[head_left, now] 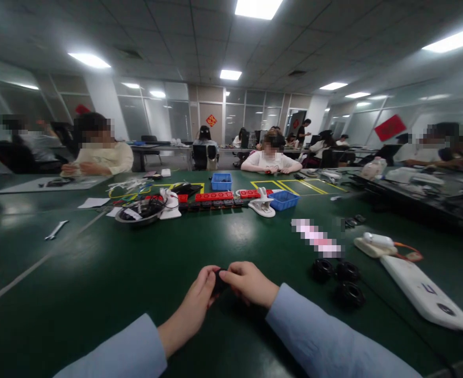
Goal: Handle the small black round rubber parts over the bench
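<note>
Near the front middle of the green table, my left hand (195, 300) is closed around a small black part (219, 282). My right hand (251, 283) pinches the same part from the other side, thumb on top. Fingers cover most of it, so its exact kind cannot be made out. To the right of my right hand lie black ring-shaped parts: one at the left (322, 269), one behind (348, 271) and one in front (350, 294).
Right of the rings lies a long white device (424, 289) with a cable. A wrench (57, 230) lies at left. Farther back are a metal bowl (136, 221), a red strip (215, 196), a white clip stand (263, 207) and blue bins (221, 181). People sit across the table.
</note>
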`<state>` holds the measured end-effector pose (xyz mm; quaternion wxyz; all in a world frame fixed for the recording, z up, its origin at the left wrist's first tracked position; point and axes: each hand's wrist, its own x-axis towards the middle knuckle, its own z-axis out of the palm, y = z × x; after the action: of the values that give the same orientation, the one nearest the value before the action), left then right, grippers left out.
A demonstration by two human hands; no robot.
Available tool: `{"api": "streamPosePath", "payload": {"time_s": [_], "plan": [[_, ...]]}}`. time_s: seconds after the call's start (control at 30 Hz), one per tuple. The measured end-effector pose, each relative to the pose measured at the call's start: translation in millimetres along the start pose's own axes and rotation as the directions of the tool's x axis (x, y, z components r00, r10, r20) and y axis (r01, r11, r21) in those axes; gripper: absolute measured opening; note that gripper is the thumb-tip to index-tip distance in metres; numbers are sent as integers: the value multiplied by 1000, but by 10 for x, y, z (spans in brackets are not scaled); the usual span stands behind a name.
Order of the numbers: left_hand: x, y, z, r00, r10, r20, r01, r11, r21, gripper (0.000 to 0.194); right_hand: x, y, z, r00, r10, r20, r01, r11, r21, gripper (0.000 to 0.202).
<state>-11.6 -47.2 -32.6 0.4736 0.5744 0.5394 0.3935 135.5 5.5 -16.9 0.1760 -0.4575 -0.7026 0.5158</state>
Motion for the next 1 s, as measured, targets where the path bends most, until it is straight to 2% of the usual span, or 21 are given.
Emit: {"api": "streamPosePath", "payload": {"time_s": [0.03, 0.1, 0.13, 0.23, 0.3, 0.37, 0.43, 0.5, 0.57, 0.63, 0.7, 0.77, 0.8, 0.9, 1.0], "plan": [[-3, -19, -10, 999, 36, -13, -35, 999, 40, 50, 0, -26, -13, 1000, 12, 12, -12, 1000, -1, 38], [-3, -70, -37, 977, 213, -10, -207, 960, 190, 45, -15, -67, -33, 999, 19, 40, -19, 1000, 8, 36], [1, -102, -51, 966, 258, -6, -249, 935, 253, 45, -28, -76, -37, 999, -6, 39, 6, 1000, 7, 34], [24, -196, -78, 959, 282, -28, -254, 900, 354, 43, -83, -57, -30, 981, -187, -59, 180, 977, -112, 27], [40, -238, -61, 948, 314, -58, -269, 884, 384, 41, -125, -30, -16, 942, -315, -116, 276, 923, -270, 22], [62, -248, -14, 935, 333, -122, -272, 894, 356, 42, -163, -13, -4, 905, -409, -119, 331, 851, -409, 22], [102, -225, 48, 937, 281, -210, -224, 940, 258, 47, -194, -12, 0, 873, -478, -101, 374, 787, -490, 26], [169, -178, 103, 951, 155, -267, -128, 985, 115, 53, -217, -20, -8, 843, -532, -82, 417, 742, -525, 31], [249, -121, 131, 967, -37, -251, 33, 999, -17, 59, -237, -22, -22, 814, -578, -63, 468, 715, -519, 37], [312, -74, 130, 962, -202, -181, 187, 977, -98, 61, -249, -6, -37, 787, -611, -88, 510, 723, -466, 44], [337, -52, 105, 965, -239, -104, 229, 969, -97, 63, -244, 29, -49, 785, -585, -206, 490, 788, -373, 52], [332, -65, 66, 987, -144, -67, 140, 989, -54, 63, -220, 72, -56, 823, -462, -331, 387, 882, -269, 55], [325, -84, 44, 996, -82, -46, 81, 996, -29, 62, -203, 90, -59, 853, -384, -355, 320, 920, -225, 50], [328, -170, -24, 995, 68, 77, -68, 998, -5, 55, -156, 113, -68, 922, -223, -318, 164, 966, -202, 30], [373, -248, -87, 967, 122, 225, -144, 986, 81, 54, -138, 94, -81, 926, -222, -305, 121, 941, -317, 25]]}}
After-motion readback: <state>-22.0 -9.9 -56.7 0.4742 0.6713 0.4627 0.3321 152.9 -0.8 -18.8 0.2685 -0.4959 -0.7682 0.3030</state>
